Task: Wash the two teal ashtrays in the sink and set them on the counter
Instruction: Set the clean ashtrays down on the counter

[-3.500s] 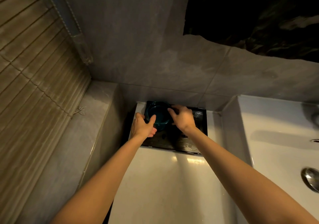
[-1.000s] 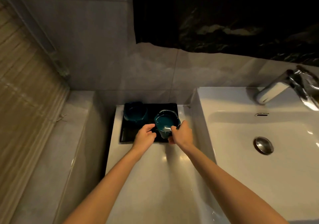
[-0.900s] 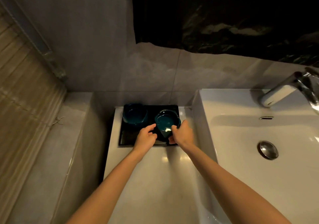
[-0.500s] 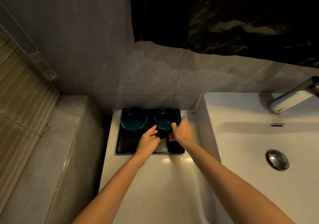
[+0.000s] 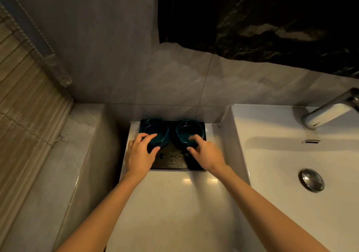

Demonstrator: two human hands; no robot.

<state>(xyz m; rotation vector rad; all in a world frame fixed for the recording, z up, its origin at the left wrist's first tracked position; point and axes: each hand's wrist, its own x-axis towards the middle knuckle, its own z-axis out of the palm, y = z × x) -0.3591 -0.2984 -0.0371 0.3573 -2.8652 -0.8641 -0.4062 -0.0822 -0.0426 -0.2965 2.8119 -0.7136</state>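
while the left ashtray (image 5: pixel 155 128) and right ashtray (image 5: pixel 189 128) sit side by side at the far edge of the tray (image 5: pixel 174 160) (back edge of the counter (image 5: pixel 171 203)), i see the left hand (image 5: pixel 138 154) and right hand (image 5: pixel 207 154) each half-curled round its own.

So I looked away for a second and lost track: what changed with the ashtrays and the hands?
The right ashtray, held tilted by both hands a second ago, went down at the back of the black tray. The left hand let go and moved to pinch the near rim of the left ashtray; the right hand still holds the right one. The left ashtray stayed put.
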